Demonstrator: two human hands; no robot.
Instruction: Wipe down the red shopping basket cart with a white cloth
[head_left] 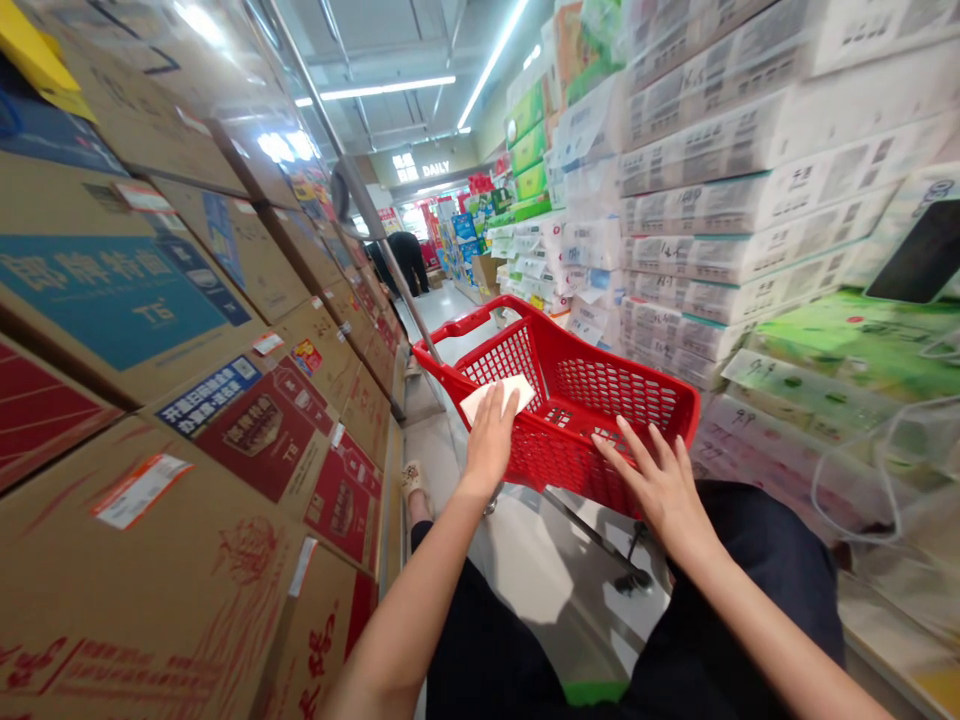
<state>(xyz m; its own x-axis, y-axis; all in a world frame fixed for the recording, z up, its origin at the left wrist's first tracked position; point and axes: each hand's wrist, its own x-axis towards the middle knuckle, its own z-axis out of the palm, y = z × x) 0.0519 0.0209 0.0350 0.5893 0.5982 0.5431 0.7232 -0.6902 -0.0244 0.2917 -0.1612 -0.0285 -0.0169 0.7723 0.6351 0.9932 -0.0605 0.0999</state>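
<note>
A red plastic shopping basket (637,400) on a wheeled frame stands in the aisle just in front of my legs. My left hand (491,440) rests on its near left rim and presses a white folded paper (499,392) against it, fingers closed over the sheet. My right hand (660,480) lies on the near wall of the basket with its fingers spread and nothing in them. The inside of the basket appears empty where it shows.
Stacked brown cartons (187,400) line the left side of the narrow aisle. Piled packs of tissue paper (735,200) line the right. A person in dark clothes (409,258) bends over far down the aisle. The cart's wheel (634,578) stands on the pale floor.
</note>
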